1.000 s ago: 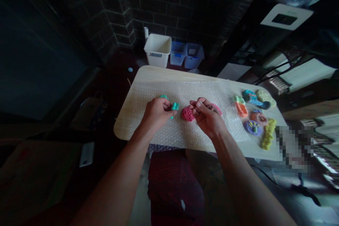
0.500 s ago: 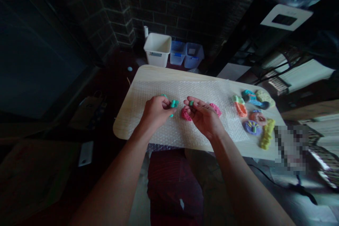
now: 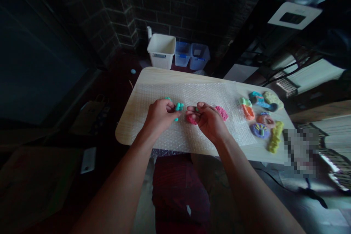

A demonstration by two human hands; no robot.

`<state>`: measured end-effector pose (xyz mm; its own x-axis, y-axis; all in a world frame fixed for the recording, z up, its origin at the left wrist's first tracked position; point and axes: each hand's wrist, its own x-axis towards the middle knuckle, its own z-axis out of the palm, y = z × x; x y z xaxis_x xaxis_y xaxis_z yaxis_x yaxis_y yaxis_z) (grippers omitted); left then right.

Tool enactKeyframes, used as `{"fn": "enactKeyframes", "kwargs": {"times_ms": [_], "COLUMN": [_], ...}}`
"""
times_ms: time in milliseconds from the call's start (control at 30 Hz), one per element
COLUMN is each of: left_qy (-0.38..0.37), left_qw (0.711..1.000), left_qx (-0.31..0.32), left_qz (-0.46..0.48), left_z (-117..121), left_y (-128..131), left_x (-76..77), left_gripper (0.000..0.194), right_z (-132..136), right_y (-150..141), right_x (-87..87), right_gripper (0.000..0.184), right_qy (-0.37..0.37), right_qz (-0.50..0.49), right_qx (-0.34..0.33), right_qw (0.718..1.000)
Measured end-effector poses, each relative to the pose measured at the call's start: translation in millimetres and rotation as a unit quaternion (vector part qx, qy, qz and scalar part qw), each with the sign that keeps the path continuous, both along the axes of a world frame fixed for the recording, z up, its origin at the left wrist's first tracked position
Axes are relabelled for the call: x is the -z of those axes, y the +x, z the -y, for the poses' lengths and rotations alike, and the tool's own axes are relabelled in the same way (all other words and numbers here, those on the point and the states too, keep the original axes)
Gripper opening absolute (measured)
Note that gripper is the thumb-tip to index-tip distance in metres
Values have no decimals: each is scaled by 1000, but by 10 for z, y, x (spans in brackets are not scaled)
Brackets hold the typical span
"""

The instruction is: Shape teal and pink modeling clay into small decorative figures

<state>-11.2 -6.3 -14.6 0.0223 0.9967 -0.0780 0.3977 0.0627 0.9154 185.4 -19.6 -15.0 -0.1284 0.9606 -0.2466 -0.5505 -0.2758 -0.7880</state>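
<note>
Two bare hands above the bubble wrap (image 3: pixel 170 137) on the pale surface (image 3: pixel 157 75): left hand (image 3: pixel 159 116), grip pinching a knobbly green cluster (image 3: pixel 179 106); right hand (image 3: pixel 211 121), grip curled on a small green piece (image 3: pixel 197 109), mostly hidden by thumb and fingers. One pink lump (image 3: pixel 191 119) lies partly under the right fingers, another pink lump (image 3: pixel 221 113) just beyond that hand. Farther right, a purple disc (image 3: pixel 260 130) sits near a yellow strip (image 3: pixel 275 137).

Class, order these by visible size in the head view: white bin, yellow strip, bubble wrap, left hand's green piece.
Bubble wrap
White bin
Yellow strip
Green piece, partly hidden by the left hand
</note>
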Motion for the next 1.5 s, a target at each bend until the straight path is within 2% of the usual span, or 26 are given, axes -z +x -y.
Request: {"fn": "enactKeyframes", "kwargs": {"times_ms": [33, 100, 200, 333, 500, 600, 733, 967, 1033, 1100, 1167, 1233, 1300, 1400, 1500], "left_qy": [1, 1, 5, 6, 10, 9, 13, -2, -4, -3, -3, -5, -3, 7, 3], "left_qw": [1000, 1000, 1000, 1000, 1000, 1000, 1000, 1000, 1000, 1000, 1000, 1000, 1000, 999, 998], "left_qx": [0, -1, -2, -8, -3, 2, 12, 10, 15, 19, 22, 20, 19, 20, 22], "left_qz": [0, 3, 15, 17, 2, -8, -10, 4, 11, 17, 20, 15, 11, 24, 54], "left_z": [-3, -7, -12, -17, -22, -15, -6, -34, -44, -50, -53, -54, -59, -78, -102], "left_y": [2, 5, 7, 18, 73, 115, 161, 245, 268, 285, 293, 294, 292, 286, 283], "left_x": [5, 16, 35, 49, 49, 48, 40, 37, 58, 81, 98, 108, 117, 143, 175], "left_gripper": [16, 15, 15, 17, 16, 15, 18, 18, 20, 23, 26, 27, 29, 33, 38], "right_z": [-5, -3, 20, 33, 37, 65, 101, 66, 62, 66, 74, 76, 69, 49, 38], "right_y": [-2, -14, -32, -18, 35, 63, 110, 222, 234, 235, 232, 235, 248, 274, 284], "right_x": [3, 0, -9, 8, 36, 30, 16, 27, 21, 16, 18, 29, 45, 65, 72], "right_gripper": [9, 24, 35, 31, 24, 33, 34, 27, 22, 32, 40, 38, 34, 31, 26], "right_qy": [-10, -19, 14, 57, 28, 22, 58, 46, 32, 24, 40, 71, 86, 60, 38], "right_qz": [6, 28, 65, 61, 27, 52, 90, 24, 37, 82, 134, 152, 122, 74, 83], "right_qx": [-8, -25, -12, 18, 0, -19, 16, 15, 10, 12, 34, 64, 80, 79, 70], "right_qw": [1000, 999, 998, 996, 999, 998, 994, 999, 999, 996, 990, 984, 986, 992, 993]}}
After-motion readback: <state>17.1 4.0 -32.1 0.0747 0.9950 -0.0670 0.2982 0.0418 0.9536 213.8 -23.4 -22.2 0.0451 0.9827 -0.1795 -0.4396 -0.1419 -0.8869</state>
